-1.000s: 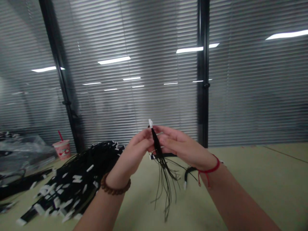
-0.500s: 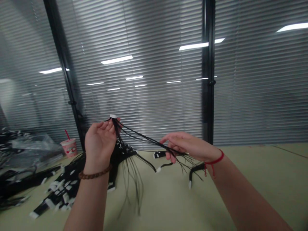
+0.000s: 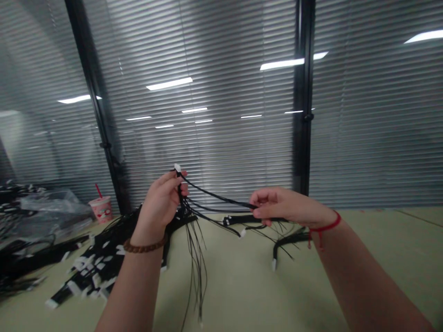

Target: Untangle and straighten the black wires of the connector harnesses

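Observation:
Raised over the table, my left hand (image 3: pixel 164 198) pinches a bundle of thin black wires just below its white connector (image 3: pixel 177 168). Some of these black wires (image 3: pixel 218 197) stretch across to my right hand (image 3: pixel 277 204), whose fingers and thumb are closed on them. Other loose wires (image 3: pixel 196 272) hang down below my left hand towards the tabletop. Between the hands, a small white connector (image 3: pixel 242 233) sits on a short black cable. Beneath my right wrist, a black wire bundle (image 3: pixel 285 240) bends down to a white end.
At the left, a heap of black cables with white connectors (image 3: pixel 86 267) covers the pale table (image 3: pixel 242 295). Behind it are a clear plastic bag (image 3: pixel 55 212) and a pink cup (image 3: pixel 101 209) with a red straw. A window with blinds (image 3: pixel 221 92) stands behind the table.
My left hand has turned and moved right, its fingers now pinching the bundle. My right hand has shifted slightly right and closed on the wires, with fewer strands stretched between the hands.

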### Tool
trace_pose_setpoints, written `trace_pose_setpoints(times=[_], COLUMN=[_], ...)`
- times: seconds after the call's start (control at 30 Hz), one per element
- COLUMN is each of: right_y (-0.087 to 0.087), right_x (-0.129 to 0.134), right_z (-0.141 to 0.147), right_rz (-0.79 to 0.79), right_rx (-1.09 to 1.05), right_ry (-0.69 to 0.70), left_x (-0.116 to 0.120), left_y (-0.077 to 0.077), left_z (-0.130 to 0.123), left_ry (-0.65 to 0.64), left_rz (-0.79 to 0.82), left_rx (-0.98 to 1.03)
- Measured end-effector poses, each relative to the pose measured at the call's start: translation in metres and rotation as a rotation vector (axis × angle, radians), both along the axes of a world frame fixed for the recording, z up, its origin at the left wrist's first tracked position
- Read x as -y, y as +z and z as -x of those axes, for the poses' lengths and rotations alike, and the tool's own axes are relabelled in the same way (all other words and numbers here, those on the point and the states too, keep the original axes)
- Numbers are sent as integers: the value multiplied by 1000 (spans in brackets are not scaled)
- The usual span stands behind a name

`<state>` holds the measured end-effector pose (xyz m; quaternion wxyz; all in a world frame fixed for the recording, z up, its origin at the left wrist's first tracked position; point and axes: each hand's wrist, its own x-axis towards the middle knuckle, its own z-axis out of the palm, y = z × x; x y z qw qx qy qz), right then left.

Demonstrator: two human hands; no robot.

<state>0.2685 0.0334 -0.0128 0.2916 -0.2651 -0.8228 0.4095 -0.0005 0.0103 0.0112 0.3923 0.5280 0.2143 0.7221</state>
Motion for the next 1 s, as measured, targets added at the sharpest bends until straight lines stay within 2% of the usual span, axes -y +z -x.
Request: trace_pose_setpoints(times=[0.17, 0.3, 0.43, 0.57, 0.67, 0.77, 0.83, 0.93, 1.0], right_y=[-10, -16, -10, -3, -2, -2, -2, -1, -2], right_x=[-10, -11, -4, 1, -1, -5, -6, -4, -1], right_z=[8, 22, 18, -3, -19, -30, -35, -42, -48], right_rz=[-72, -100, -91, -60, -45, -81, -136, -201, -210], right_rx=[205, 251, 178, 36, -122, -374, -598, -834, -842], right_ry=[5, 34, -1, 8, 15, 13, 40, 118, 173], left_x=[11, 14, 16, 23, 30, 34, 33, 25, 17], left_y=[-7, -10, -7, -1, 0, 0, 0, 1, 1], left_z=[-15, -21, -10, 6, 12, 13, 12, 10, 9], left_ry=[-69, 61, 214, 266, 215, 159, 175, 321, 505], left_rz=[39, 9, 8, 29, 60, 97, 109, 82, 28], left_rx=[-329, -545, -777, -856, -866, -896, -937, -989, -977])
